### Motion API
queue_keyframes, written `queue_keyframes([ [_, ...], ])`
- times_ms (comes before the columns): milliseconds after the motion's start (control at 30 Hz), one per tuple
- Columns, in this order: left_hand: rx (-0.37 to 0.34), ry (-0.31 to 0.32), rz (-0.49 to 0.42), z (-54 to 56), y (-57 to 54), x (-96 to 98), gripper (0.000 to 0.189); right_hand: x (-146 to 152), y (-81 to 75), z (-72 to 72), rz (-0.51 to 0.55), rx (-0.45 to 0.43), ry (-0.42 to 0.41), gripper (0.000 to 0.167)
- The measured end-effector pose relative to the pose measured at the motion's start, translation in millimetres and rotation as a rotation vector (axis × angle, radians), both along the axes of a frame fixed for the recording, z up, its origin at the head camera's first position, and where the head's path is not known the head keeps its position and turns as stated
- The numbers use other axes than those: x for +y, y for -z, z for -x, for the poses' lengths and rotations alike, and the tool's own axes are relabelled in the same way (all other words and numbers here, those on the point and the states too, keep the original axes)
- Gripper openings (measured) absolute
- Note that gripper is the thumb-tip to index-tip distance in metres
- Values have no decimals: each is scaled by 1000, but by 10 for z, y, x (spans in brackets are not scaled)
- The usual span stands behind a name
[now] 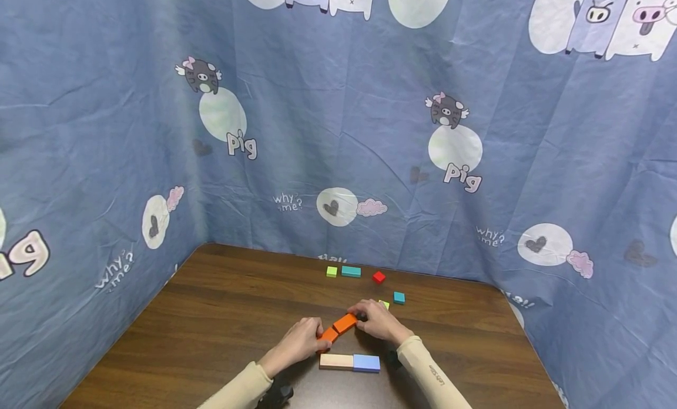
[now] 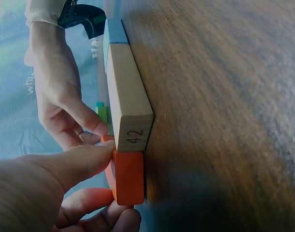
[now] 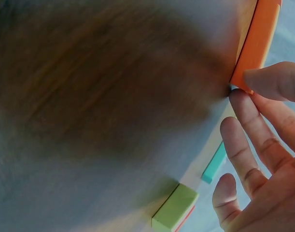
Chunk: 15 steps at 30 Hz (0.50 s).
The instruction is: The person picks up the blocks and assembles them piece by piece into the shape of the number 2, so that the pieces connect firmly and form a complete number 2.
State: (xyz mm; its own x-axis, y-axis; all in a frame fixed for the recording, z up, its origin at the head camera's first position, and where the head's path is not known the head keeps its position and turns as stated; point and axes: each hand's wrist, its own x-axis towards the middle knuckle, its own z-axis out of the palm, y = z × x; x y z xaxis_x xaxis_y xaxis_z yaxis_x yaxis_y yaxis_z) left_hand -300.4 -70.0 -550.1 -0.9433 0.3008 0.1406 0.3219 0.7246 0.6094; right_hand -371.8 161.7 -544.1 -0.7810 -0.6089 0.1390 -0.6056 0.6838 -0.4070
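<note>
Two orange blocks lie nearly end to end on the table, slanting away to the right in the head view. My left hand (image 1: pixel 300 341) pinches the nearer orange block (image 1: pixel 328 335) between thumb and fingers; its end face (image 2: pixel 130 179) shows in the left wrist view. At the farther orange block (image 1: pixel 345 323), my right hand (image 1: pixel 378 321) holds the right end, thumb on one face and fingertips at the end in the right wrist view. Closer to me, a plain wooden block (image 1: pixel 336 362), marked 42 in the left wrist view, lies end to end with a blue block (image 1: pixel 367 363).
Toward the back of the brown table (image 1: pixel 227 297) lie a lime block (image 1: pixel 331 272), a teal block (image 1: pixel 351 271), a red block (image 1: pixel 379 277) and a small blue-teal block (image 1: pixel 399 298). Another lime block (image 1: pixel 384 304) shows just behind my right hand. A patterned blue curtain (image 1: pixel 338 133) hangs behind.
</note>
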Motion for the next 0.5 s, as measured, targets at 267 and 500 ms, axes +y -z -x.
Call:
queue_keyframes([
  [267, 20, 4, -2, -20, 3, 5, 30, -33, 14, -43, 2, -1, -19, 33],
  [500, 25, 2, 3, -5, 8, 2, 29, -45, -16, -58, 2, -17, -8, 32],
])
